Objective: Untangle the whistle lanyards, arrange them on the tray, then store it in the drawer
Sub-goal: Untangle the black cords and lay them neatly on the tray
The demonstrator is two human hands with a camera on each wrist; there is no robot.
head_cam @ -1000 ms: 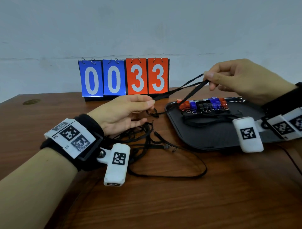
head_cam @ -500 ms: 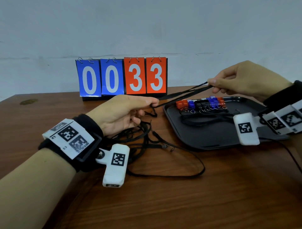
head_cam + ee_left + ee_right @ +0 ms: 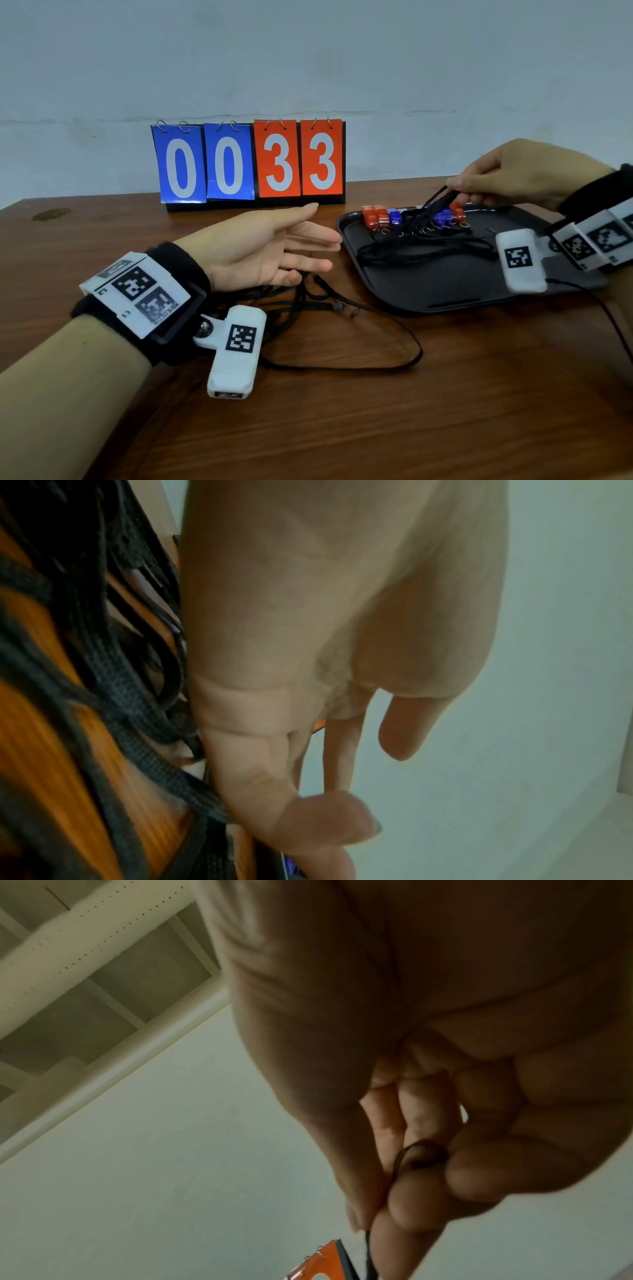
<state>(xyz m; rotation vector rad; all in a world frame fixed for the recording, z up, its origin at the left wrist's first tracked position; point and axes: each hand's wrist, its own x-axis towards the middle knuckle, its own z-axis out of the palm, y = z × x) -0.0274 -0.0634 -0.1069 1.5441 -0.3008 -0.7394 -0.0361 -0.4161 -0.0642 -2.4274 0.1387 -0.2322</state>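
Note:
A black tray (image 3: 445, 294) lies on the wooden table at right, with a row of orange, blue and black whistles (image 3: 380, 216) along its far edge and their black cords piled in front. My right hand (image 3: 455, 190) hovers over that row and pinches a black lanyard (image 3: 433, 205) that droops onto the tray; the right wrist view shows the cord (image 3: 368, 1242) squeezed between thumb and fingers. My left hand (image 3: 318, 240) is held out flat, palm up, holding nothing, just above a tangle of black lanyards (image 3: 308, 301) on the table, whose cords (image 3: 113, 696) run beside the palm.
A flip scoreboard (image 3: 248, 164) reading 0033 stands at the back against the wall. One long lanyard loop (image 3: 404, 356) trails toward the table's front. A thin cable (image 3: 609, 318) runs along the right side of the table.
My left hand let go of the stretched lanyard and spread flat. My right hand dropped toward the tray, so the lanyard now hangs slack onto the whistles.

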